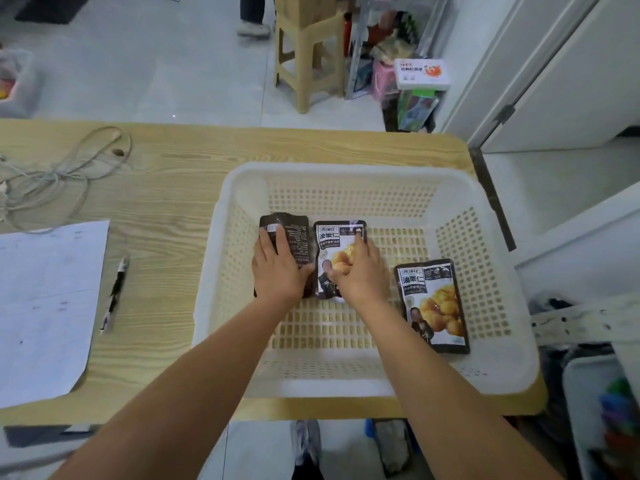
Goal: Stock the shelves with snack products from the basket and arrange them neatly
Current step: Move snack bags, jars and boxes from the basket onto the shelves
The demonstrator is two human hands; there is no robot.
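A white perforated basket stands on the wooden table and holds three snack packets. My left hand grips the dark packet lying back side up at the basket's left, thumb curled round its right edge. My right hand lies on the middle packet, face up with yellow chestnuts printed on it, fingers curled at its edges. A third packet of the same kind lies face up at the right, apart from both hands.
The wooden table carries white paper sheets, a pen and a tangle of cable at the left. Beyond it stand a beige stool and a cluttered rack. A person's shoe shows far back.
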